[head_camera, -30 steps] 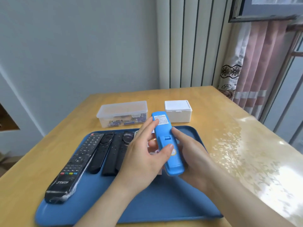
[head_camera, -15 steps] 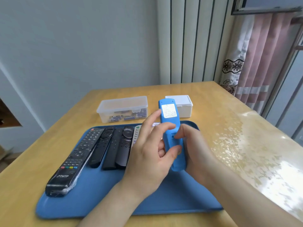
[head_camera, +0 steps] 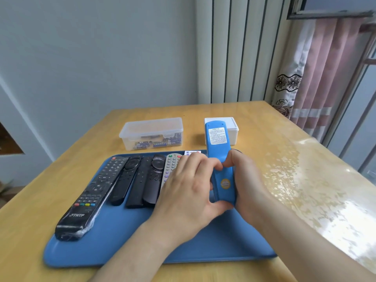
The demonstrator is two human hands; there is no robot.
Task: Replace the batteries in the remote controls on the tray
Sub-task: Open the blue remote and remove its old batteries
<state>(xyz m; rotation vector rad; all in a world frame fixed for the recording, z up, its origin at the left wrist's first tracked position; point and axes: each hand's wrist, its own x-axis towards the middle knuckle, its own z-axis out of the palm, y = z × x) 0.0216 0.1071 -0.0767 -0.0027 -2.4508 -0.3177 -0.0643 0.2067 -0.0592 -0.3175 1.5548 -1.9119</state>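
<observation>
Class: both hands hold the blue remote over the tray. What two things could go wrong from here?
Both thumbs, left hand and right hand, press the back of the blue remote; its cover might spring off onto the tray. If the grip slips, it could drop onto the grey remote beside it.

— Where is room lying open?
— Tray is lying bare at 6 o'clock, table at 3.
— What is blocking?
— Remotes are crowding 10 o'clock; clear box and white box are standing at 12.
</observation>
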